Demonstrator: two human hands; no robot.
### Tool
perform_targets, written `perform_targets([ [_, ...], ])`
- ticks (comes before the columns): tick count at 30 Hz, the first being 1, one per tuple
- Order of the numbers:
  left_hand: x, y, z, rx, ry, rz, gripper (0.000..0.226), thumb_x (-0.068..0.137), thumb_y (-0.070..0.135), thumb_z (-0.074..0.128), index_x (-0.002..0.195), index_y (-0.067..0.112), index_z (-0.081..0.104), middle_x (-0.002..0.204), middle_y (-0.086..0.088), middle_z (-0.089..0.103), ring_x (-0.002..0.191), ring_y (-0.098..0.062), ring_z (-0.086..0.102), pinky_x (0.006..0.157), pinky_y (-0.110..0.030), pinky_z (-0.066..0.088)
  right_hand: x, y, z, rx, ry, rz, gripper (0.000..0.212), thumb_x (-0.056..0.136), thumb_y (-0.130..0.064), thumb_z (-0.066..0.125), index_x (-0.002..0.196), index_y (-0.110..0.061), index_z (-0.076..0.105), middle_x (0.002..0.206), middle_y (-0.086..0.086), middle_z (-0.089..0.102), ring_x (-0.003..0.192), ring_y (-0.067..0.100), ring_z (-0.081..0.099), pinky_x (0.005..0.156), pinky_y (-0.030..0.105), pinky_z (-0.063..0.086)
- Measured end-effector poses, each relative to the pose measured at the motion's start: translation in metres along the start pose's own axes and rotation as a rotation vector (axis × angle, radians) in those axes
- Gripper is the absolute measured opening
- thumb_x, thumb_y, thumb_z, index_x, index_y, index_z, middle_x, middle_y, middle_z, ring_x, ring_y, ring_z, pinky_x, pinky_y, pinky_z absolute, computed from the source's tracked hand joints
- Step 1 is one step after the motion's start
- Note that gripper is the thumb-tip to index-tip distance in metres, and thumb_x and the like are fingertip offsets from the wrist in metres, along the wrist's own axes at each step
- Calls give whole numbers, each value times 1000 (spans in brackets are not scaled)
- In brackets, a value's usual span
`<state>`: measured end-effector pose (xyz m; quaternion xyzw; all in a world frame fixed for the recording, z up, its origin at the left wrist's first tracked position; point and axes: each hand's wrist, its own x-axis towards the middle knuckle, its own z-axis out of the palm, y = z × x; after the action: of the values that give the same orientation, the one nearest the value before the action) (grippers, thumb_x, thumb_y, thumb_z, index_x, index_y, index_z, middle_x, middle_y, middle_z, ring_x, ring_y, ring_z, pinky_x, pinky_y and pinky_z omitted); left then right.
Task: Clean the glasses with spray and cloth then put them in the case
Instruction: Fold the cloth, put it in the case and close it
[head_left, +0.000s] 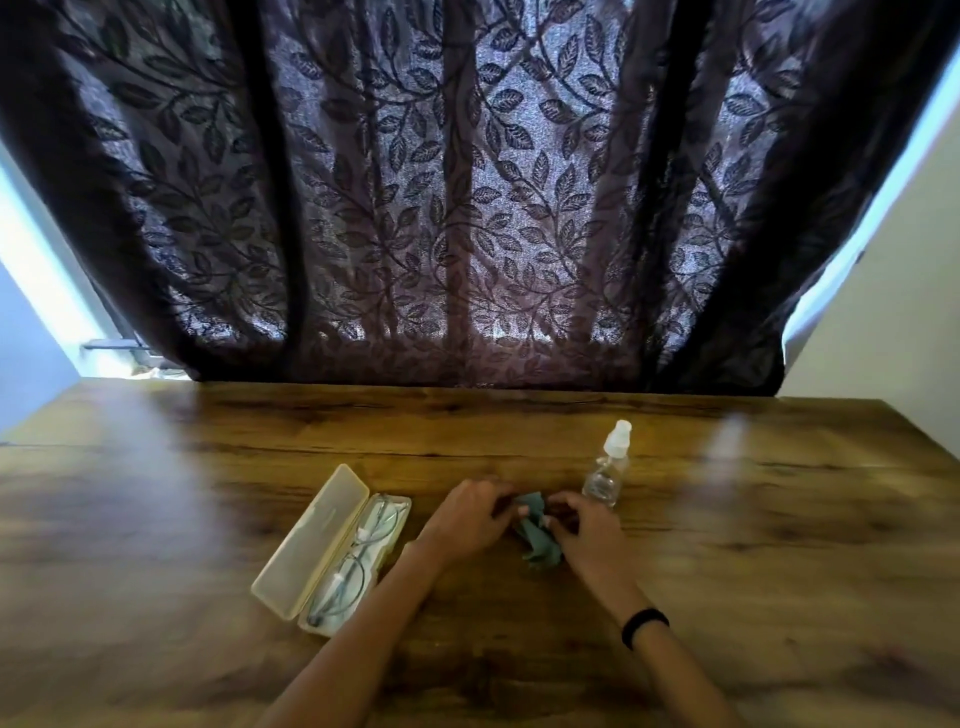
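Note:
A pair of thin-framed glasses (350, 561) lies folded inside an open cream case (306, 540) at the left of the wooden table. Its lid is swung out to the left. A crumpled teal cloth (537, 535) sits in the middle of the table, pinched between both hands. My left hand (470, 512) holds its left side and my right hand (584, 525) holds its right side. A clear spray bottle (609, 467) with a white nozzle stands upright just behind my right hand.
The wooden table (753, 545) stretches wide on both sides. A dark leaf-patterned curtain (467, 208) hangs along the table's far edge. I wear a black band (644, 623) on my right wrist.

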<state>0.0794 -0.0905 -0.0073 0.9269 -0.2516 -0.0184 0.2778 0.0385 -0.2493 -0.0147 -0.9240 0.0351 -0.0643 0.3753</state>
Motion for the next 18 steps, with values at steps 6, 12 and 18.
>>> perform_targets([
  [6,-4,5,3,-41,-4,19,51,75,57,61,115,25,60,112,4,66,98,-11,61,85,-34,51,3,-6,-3,144,-22,22,4,85,-15,62,85,-18,65,86,-4,62,80,6,55,61,7,36],
  [12,-11,7,-4,-357,13,-36,33,78,31,70,109,20,64,103,0,70,85,-2,62,72,-13,51,1,-22,-17,337,-78,-6,4,83,-15,65,82,-18,66,82,-5,65,81,4,60,71,12,47],
  [18,-17,7,-18,-439,109,-94,22,87,20,59,108,18,65,103,6,67,91,2,59,73,-7,46,2,-34,-30,289,-47,-62,2,80,-16,68,80,-18,67,80,-9,64,79,0,59,67,10,45],
])
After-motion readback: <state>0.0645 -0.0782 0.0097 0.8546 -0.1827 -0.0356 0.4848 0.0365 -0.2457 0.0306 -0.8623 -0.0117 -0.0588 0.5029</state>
